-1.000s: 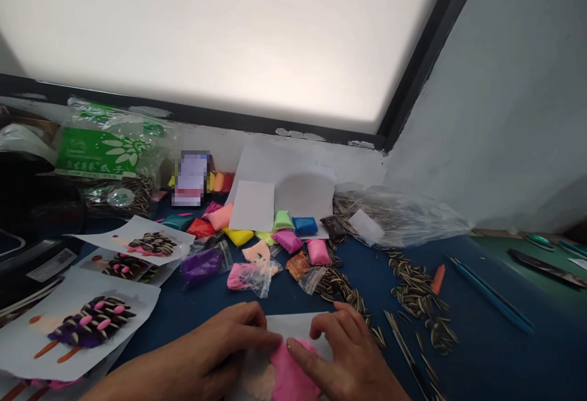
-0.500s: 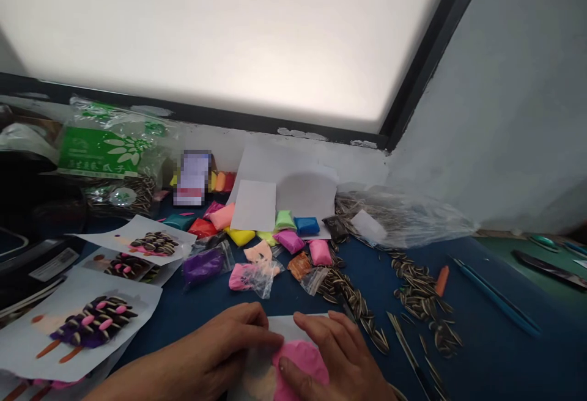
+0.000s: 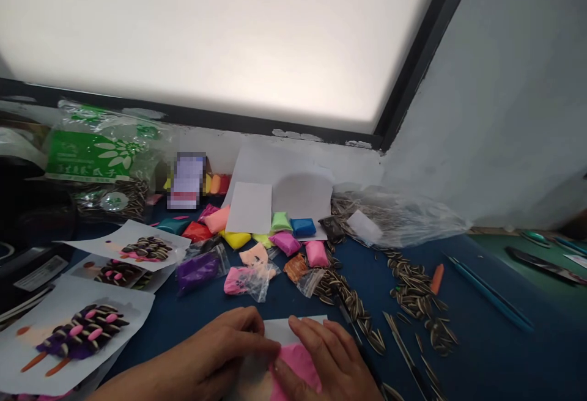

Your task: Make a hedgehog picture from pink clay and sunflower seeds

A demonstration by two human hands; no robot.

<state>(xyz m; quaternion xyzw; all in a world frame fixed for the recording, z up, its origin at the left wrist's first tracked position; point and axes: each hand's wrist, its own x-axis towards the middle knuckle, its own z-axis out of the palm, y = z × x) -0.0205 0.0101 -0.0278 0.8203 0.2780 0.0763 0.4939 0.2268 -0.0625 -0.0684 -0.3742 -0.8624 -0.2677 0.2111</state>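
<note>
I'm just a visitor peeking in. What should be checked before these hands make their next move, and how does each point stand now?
1. Right hand touching the pink clay: ok, its thumb and fingers lie on it.
2. Left hand at the clay: ok, its fingertips are by the upper left edge.
3. White sheet under the clay: ok, it shows beyond the far edge.
4. Pink clay fully joined to the beige patch: cannot tell, the hands hide much of it.
5. Loose seeds gathered in one pile: not ok, they lie scattered.
</note>
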